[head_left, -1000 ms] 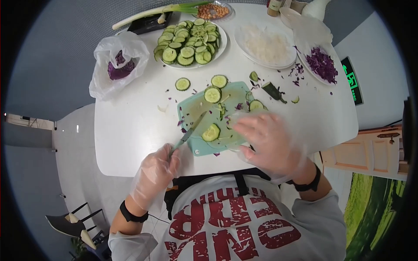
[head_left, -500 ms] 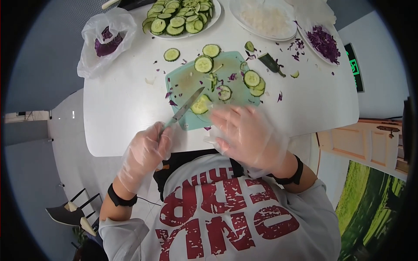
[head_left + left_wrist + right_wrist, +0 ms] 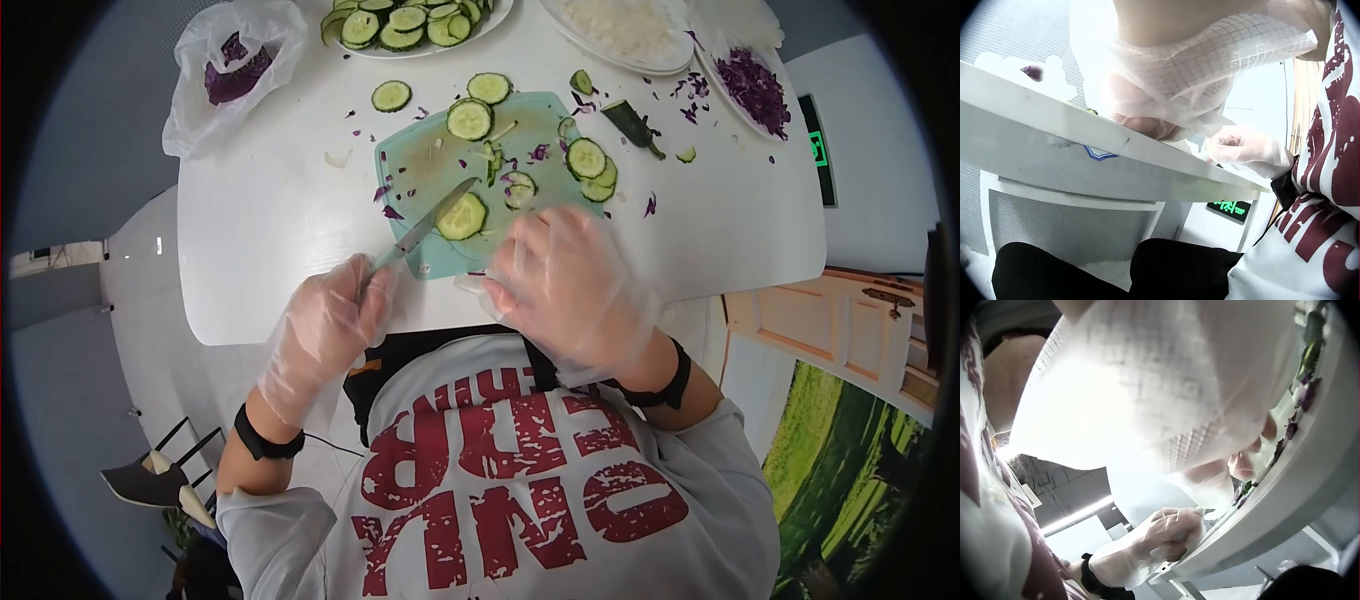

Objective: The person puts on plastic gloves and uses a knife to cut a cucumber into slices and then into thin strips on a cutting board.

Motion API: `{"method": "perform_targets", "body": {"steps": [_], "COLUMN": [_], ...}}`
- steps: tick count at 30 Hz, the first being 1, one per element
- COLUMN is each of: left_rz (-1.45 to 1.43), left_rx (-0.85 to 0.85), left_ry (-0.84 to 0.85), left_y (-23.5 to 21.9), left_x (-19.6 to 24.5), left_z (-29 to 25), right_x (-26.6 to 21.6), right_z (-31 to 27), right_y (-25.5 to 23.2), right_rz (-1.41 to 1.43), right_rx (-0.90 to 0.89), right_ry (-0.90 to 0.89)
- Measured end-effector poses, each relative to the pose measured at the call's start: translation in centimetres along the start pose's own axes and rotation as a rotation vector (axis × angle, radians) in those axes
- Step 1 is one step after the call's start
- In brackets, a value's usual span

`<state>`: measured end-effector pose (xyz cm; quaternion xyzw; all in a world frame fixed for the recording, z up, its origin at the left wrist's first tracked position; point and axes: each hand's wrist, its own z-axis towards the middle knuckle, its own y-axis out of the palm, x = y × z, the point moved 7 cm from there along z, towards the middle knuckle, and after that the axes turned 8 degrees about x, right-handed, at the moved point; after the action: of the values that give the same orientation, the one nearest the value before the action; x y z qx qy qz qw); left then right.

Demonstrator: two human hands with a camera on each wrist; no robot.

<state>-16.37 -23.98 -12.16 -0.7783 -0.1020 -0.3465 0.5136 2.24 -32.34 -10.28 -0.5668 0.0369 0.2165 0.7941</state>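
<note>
In the head view the gloved left hand (image 3: 328, 322) grips a knife (image 3: 420, 232) by its handle. The blade slants up and right over the green cutting board (image 3: 410, 160), its tip beside a thick cucumber slice (image 3: 461, 216). Over the board's lower right edge is the gloved right hand (image 3: 570, 285), fingers bent downward and thumb apart; its palm side is hidden, and nothing held shows. Another slice (image 3: 518, 190) lies above its fingers, with cucumber slices (image 3: 586, 158) at the board's right edge. In the right wrist view the right glove (image 3: 1179, 381) hides much.
A plate of cucumber slices (image 3: 407, 30), a plate of white shreds (image 3: 620, 30) and a plate of purple shreds (image 3: 750, 90) stand along the far side. A white bag (image 3: 200, 110) with purple cabbage is at left. A cucumber end (image 3: 630, 128) and scraps lie right of the board.
The right hand's fingers, straighter before, are now more bent. The left hand keeps its hold on the knife. The head view has shifted, so the board and plates appear higher.
</note>
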Motion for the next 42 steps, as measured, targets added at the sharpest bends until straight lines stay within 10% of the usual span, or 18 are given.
{"method": "perform_targets", "body": {"steps": [42], "left_rz": [0.241], "left_rx": [0.185], "left_ry": [0.199], "left_y": [1.4], "left_x": [0.8], "left_z": [-1.8], "right_x": [0.1], "right_z": [0.7], "right_y": [0.4], "right_rz": [0.019], "right_rx": [0.007], "right_ry": [0.038]}}
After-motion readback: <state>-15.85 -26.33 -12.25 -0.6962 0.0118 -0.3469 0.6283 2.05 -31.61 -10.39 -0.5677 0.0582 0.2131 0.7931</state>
